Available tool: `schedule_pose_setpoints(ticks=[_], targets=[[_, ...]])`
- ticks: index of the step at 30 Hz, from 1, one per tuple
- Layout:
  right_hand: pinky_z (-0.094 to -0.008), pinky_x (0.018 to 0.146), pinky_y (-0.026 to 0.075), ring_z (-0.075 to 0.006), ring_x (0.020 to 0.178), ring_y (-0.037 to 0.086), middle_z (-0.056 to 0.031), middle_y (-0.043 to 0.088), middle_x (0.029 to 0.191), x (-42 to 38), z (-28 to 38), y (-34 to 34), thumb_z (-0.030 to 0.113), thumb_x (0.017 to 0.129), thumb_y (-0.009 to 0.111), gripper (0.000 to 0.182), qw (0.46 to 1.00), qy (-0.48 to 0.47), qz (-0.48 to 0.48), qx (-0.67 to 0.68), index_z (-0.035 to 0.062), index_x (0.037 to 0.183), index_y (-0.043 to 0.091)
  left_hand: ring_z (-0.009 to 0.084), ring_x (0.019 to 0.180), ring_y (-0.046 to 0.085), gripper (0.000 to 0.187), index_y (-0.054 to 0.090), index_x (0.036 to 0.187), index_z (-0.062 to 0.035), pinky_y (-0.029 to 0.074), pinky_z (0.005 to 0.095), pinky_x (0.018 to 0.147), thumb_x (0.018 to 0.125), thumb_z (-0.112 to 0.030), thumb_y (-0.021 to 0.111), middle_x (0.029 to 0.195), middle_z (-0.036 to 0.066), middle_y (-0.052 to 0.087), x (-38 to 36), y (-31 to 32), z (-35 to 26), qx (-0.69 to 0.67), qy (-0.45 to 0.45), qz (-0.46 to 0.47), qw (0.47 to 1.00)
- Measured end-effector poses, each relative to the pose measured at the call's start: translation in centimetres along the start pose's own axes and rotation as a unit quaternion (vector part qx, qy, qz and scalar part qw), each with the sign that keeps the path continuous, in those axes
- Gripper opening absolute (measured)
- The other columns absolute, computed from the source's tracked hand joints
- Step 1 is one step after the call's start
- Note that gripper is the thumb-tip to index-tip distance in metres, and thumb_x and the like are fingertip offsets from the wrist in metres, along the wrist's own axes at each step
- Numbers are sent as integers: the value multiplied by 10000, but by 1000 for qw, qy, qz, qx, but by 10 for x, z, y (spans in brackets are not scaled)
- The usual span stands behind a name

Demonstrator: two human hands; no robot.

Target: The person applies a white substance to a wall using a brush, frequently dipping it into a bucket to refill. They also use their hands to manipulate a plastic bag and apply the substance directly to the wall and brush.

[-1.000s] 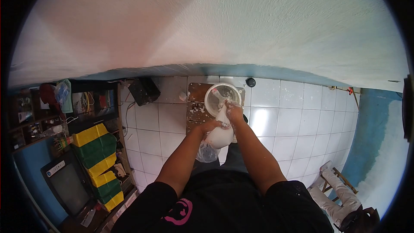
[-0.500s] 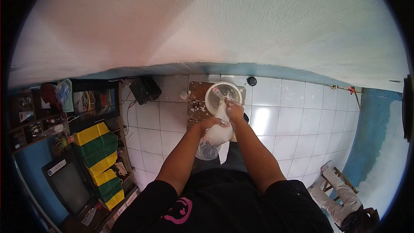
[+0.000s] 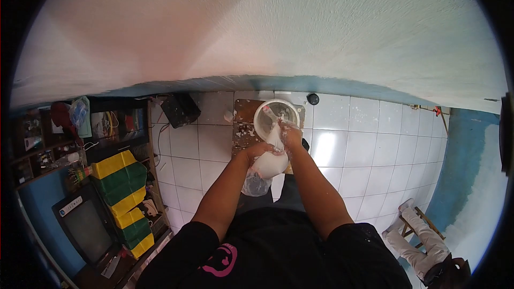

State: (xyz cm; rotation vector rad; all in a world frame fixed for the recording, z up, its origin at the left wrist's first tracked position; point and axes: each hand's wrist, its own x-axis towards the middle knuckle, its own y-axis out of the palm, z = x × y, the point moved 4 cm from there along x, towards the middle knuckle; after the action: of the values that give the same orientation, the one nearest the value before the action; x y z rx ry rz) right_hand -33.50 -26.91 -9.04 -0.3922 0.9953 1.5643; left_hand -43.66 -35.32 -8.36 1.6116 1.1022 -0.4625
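A plastic bag (image 3: 272,165) filled with something white, like powder or paste, is gripped between my hands in front of a white bucket (image 3: 257,127). My left hand (image 3: 259,150) is closed around the bag's left side. Closer to the bucket, my right hand (image 3: 290,135) grips the narrow upper part of the bag, with white smears on the fingers. The bag's gathered end points toward the bucket's opening. A tool with a reddish part, blurred, leans inside the bucket. Loose clear plastic (image 3: 256,185) hangs below the full part of the bag.
The bucket stands on a brown board (image 3: 246,111) spattered with white. A black box (image 3: 180,111) and a round black object (image 3: 312,99) lie near the wall. Shelves with a television (image 3: 88,230) stand left. Another person's white-trousered legs (image 3: 420,235) are at lower right.
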Motion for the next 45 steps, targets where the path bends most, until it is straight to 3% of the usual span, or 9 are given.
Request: schedule_pose_setpoints(ticks=[11,24,28,33,35,37,41,43,45], targets=[[-243,718,481,-125,851,609,-63,624,1080,-23,35,18,77,889,422,338,880,-33,11,-473,62,1212,519,186,731,630,315,590,1018,9,505,329,675,760,-158,660,897,97,633,-27,27,-33,35,-20,-39,998],[-286,624,467,-143,734,599,-66,630,916,-5,15,3,164,891,473,263,904,-78,16,-419,61,1108,581,171,719,620,357,566,1050,-9,503,305,648,740,-146,677,882,83,628,-7,6,-16,-22,-5,1,1000],[-293,563,456,-132,640,591,-61,640,804,3,-5,-7,205,897,500,256,628,-396,-27,-670,24,1040,612,159,721,618,346,582,1031,-14,497,293,637,735,-160,686,877,79,630,-26,23,-33,-5,-34,-21,999],[-279,596,479,-132,699,620,-45,652,875,8,-7,-10,69,869,442,289,842,-231,20,-487,14,1129,556,164,712,619,337,591,1024,-12,497,301,645,738,-164,683,882,77,634,-26,24,-37,44,-18,-25,999],[-264,656,481,-137,783,616,-63,635,967,13,-11,-13,54,867,428,329,852,-170,34,-494,42,1181,525,175,714,622,337,595,1015,-6,495,307,653,732,-163,688,883,83,634,-29,25,-39,42,-21,-22,999],[-257,765,478,-153,909,602,-90,604,1116,50,-43,-38,65,873,413,410,740,-194,46,-643,104,1277,476,190,717,624,338,603,994,6,491,317,665,718,-163,700,878,95,634,-26,22,-37,23,-25,-8,999],[-218,658,466,-128,804,592,-96,613,972,39,-36,-30,90,881,445,275,977,-31,0,-213,9,1130,530,191,699,621,330,600,986,8,491,319,659,721,-163,696,859,94,633,-22,17,-32,56,-31,-38,997],[-199,605,460,-115,751,587,-100,617,899,15,-24,-12,103,885,461,242,997,63,-29,35,-38,1057,556,194,691,620,320,599,980,9,491,321,658,725,-161,691,850,92,632,-30,26,-40,50,-46,-39,997],[-249,688,465,-144,790,588,-97,615,1001,-7,-4,5,197,919,449,322,993,108,-37,-34,-1,1161,526,196,677,619,317,598,974,13,491,322,644,729,-166,689,841,93,631,-25,18,-30,39,-52,-30,997]])
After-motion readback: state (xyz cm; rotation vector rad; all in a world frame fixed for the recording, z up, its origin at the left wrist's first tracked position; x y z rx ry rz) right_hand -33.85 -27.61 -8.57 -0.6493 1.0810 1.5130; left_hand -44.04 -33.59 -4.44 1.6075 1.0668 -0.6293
